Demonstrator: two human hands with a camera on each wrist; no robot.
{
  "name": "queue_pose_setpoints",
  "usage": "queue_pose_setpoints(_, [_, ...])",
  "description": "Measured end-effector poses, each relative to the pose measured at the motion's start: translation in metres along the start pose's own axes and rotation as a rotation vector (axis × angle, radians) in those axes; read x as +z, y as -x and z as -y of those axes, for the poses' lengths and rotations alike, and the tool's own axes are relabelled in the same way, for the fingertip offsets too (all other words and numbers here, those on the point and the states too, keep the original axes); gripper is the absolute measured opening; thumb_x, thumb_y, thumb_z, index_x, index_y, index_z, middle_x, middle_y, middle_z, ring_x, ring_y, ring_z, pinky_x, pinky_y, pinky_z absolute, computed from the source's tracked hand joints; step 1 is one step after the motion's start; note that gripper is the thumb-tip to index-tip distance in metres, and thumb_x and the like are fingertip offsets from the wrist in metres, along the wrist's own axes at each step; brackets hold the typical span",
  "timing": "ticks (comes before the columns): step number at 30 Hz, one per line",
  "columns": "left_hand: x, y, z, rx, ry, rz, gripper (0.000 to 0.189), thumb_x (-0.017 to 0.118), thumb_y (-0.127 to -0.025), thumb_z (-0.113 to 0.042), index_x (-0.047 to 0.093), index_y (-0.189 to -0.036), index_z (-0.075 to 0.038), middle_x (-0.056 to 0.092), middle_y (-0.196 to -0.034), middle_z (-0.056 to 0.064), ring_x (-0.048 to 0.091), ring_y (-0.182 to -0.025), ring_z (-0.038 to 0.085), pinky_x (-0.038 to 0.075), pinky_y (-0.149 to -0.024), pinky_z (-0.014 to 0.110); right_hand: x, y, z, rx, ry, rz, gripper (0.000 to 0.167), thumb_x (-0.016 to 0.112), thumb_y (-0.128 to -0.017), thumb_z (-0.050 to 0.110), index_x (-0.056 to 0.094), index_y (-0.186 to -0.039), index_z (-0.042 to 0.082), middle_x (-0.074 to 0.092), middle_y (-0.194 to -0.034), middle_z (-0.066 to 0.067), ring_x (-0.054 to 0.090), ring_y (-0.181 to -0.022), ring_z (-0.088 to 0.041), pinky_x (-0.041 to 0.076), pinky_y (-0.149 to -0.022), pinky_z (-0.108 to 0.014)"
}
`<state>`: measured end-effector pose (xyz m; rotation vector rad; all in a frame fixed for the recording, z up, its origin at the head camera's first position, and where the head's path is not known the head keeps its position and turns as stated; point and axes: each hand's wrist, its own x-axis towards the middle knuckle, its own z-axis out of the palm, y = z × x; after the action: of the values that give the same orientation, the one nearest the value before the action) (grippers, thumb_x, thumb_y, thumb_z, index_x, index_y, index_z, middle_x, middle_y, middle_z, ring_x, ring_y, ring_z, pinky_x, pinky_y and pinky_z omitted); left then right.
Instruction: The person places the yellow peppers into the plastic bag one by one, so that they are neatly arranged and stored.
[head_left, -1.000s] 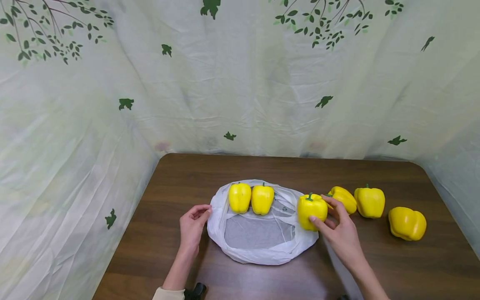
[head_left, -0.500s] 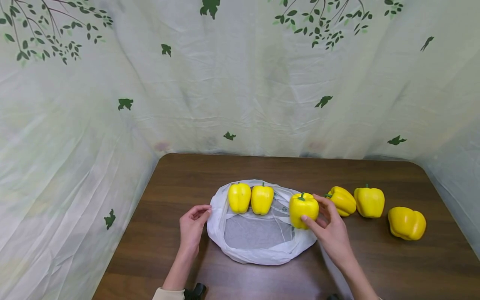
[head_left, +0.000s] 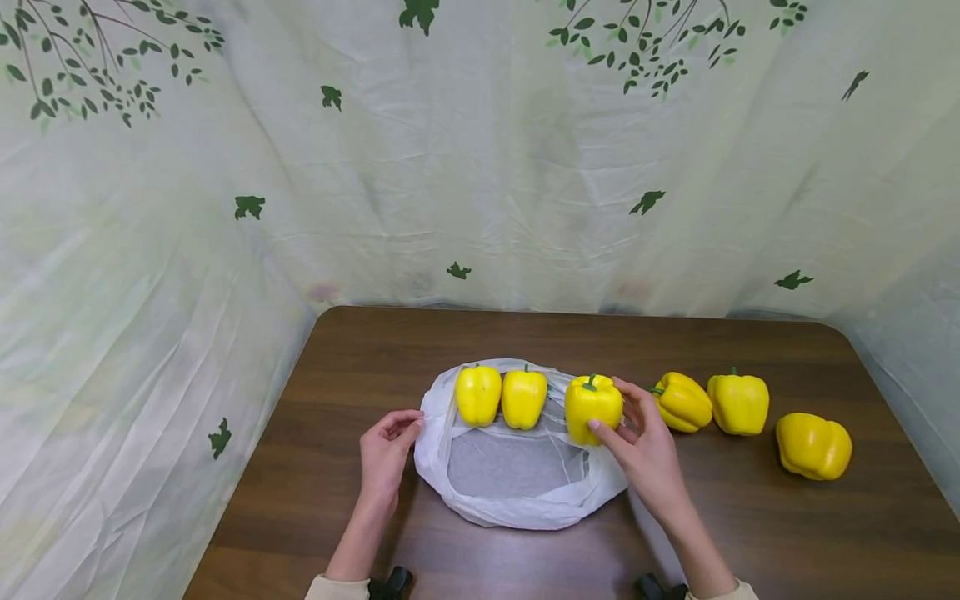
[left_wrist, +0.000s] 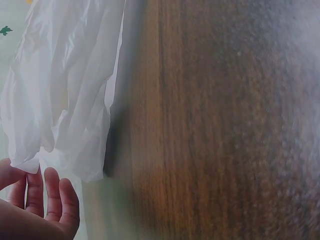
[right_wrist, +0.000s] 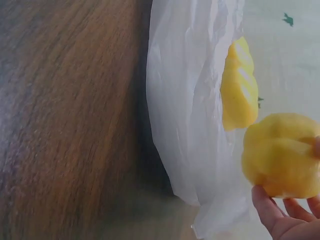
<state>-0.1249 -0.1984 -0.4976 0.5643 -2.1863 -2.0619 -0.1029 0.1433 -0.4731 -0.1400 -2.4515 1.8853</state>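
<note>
A white plastic bag [head_left: 525,512] sits on the table with its mouth spread wide. Two yellow bell peppers [head_left: 478,397] stand side by side at the far part of its opening. My left hand [head_left: 386,454] pinches the bag's left rim between thumb and fingers; the left wrist view shows the gathered plastic [left_wrist: 75,100] at the fingertips. In my right hand [head_left: 648,454] is another yellow bell pepper [head_left: 592,408], stem up, gripped from its right side over the bag's right rim. The right wrist view has this held pepper [right_wrist: 282,155] beside the bag's wall [right_wrist: 185,100].
To the right of the bag, three more yellow bell peppers rest on the brown wooden table [head_left: 360,350]: one tipped over [head_left: 684,402], one upright [head_left: 738,404] and one on its side [head_left: 814,447]. A pale curtain [head_left: 510,167] with leaf prints hangs behind.
My right hand has moved left with the bell pepper, bringing it farther over the bag's opening. The left hand stays at the rim, and the other peppers have not moved.
</note>
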Motion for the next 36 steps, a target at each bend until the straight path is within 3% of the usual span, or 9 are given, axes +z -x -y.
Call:
queue_pose_setpoints(22, [0.001, 0.001, 0.003, 0.046, 0.004, -0.022, 0.02, 0.072, -0.088, -0.005, 0.071, -0.105, 0.006, 0.07, -0.094, 0.011, 0.06, -0.079, 0.014, 0.05, -0.072, 0.022, 0.011, -0.012, -0.003, 0.069, 0.04, 0.004, 0.068, 0.076, -0.088, 0.031, 0.038, -0.143, 0.015, 0.035, -0.152, -0.01, 0.041, -0.134, -0.036, 0.044, -0.1, -0.046])
queue_pose_setpoints(29, [0.001, -0.001, 0.006, 0.039, -0.017, -0.035, 0.015, 0.071, -0.089, -0.004, 0.072, -0.101, 0.003, 0.069, -0.091, 0.009, 0.06, -0.079, 0.017, 0.05, -0.07, 0.023, 0.014, -0.012, -0.004, 0.116, 0.042, 0.008, 0.067, 0.075, -0.088, 0.033, 0.04, -0.142, 0.017, 0.036, -0.152, -0.011, 0.041, -0.134, -0.036, 0.043, -0.101, -0.046])
queue_pose_setpoints(36, [0.001, 0.0, 0.004, 0.036, -0.01, -0.023, 0.019, 0.071, -0.089, -0.006, 0.071, -0.104, 0.005, 0.069, -0.094, 0.011, 0.06, -0.08, 0.016, 0.05, -0.071, 0.022, 0.015, -0.015, -0.004, 0.112, 0.066, 0.0, 0.067, 0.074, -0.088, 0.036, 0.04, -0.143, 0.016, 0.037, -0.152, -0.012, 0.041, -0.133, -0.037, 0.043, -0.101, -0.047])
